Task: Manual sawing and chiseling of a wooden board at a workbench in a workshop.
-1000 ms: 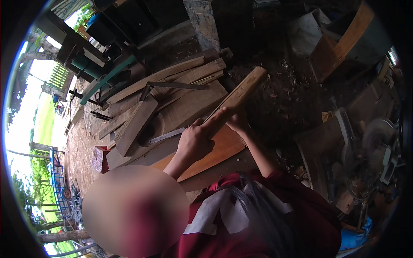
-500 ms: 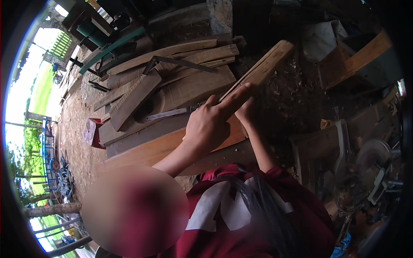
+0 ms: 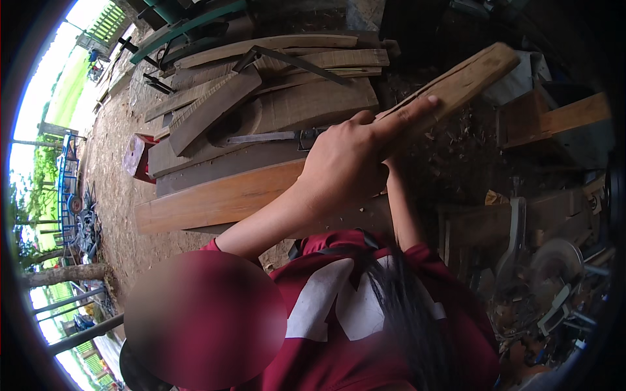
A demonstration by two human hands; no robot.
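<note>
Beneath my fingers: wooden slat [image 3: 456, 85], raised. I am gripping it with left hand [image 3: 345, 166], forefinger stretched along it; right hand hidden behind. Step: inspecting. Next move needs steady support.

A hand [image 3: 345, 166] at frame centre lies on a raised wooden plank [image 3: 456, 81] running toward the upper right. Behind it, upper left, a stack of boards [image 3: 293, 98] rests on the ground, a handsaw [image 3: 267, 137] atop it. Machine parts [image 3: 554, 274] crowd the lower right.
</note>
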